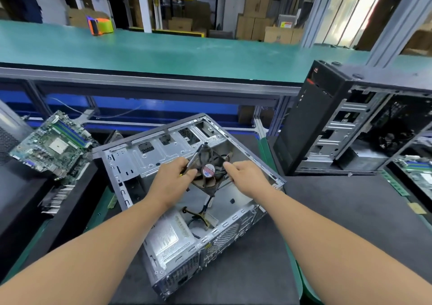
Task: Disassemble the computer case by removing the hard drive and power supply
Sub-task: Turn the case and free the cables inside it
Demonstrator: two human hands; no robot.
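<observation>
Head view: case fan [208, 171] is gripped at both edges by left hand [174, 176] and right hand [243, 176] over open computer case [131, 164] on counter [339, 201]; trailing cable should be freed before lifting; power supply [168, 239] is seated at near corner.

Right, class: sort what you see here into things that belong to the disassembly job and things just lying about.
In the job:
open case
power supply
fan, held by left hand and right hand

Lying about:
motherboard
second tower
tape dispenser
</observation>
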